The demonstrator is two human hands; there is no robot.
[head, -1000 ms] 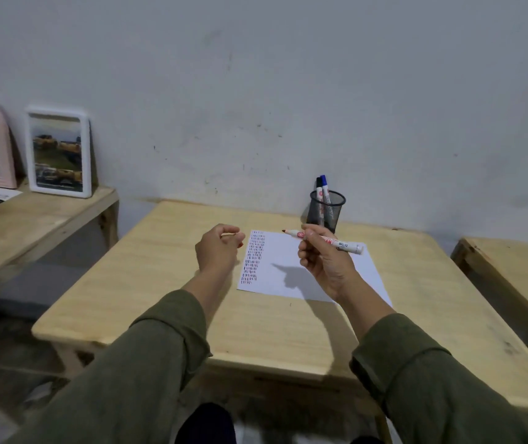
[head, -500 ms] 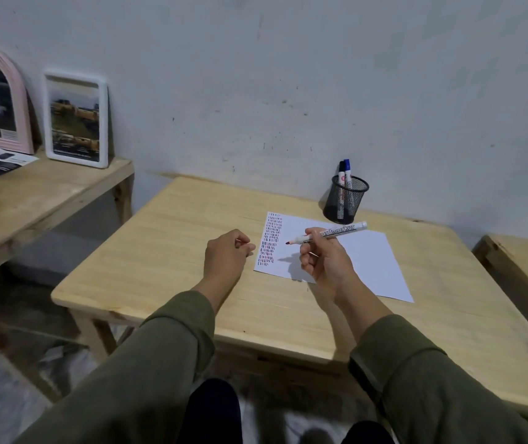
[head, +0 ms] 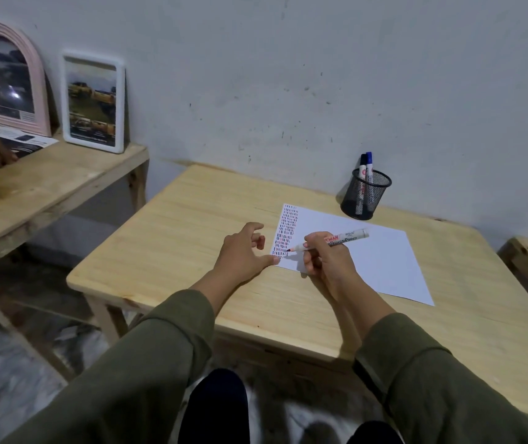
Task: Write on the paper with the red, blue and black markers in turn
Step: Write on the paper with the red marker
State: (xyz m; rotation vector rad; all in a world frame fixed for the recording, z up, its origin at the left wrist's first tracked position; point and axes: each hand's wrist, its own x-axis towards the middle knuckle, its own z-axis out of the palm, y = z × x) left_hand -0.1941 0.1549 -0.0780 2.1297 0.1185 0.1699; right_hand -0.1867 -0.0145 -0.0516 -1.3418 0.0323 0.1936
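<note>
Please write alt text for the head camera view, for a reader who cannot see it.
The right hand holds a red marker, tip near the marks at the left edge of the paper, while the left hand rests at that edge. Behind, a black mesh cup holds two more markers on the wooden table.

Scuffed grey wall (head: 288, 75); pale wooden tables (head: 192, 219); floor (head: 0, 363) blurred, perhaps mottled stone.

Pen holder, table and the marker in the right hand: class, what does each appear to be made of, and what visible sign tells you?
Pen holder: likely black metal mesh; markers show through its wall.
Table: pale, probably unvarnished wood; grain lines and board seams show.
Marker, held in the right hand: seemingly smooth white plastic with printed lettering.
</note>
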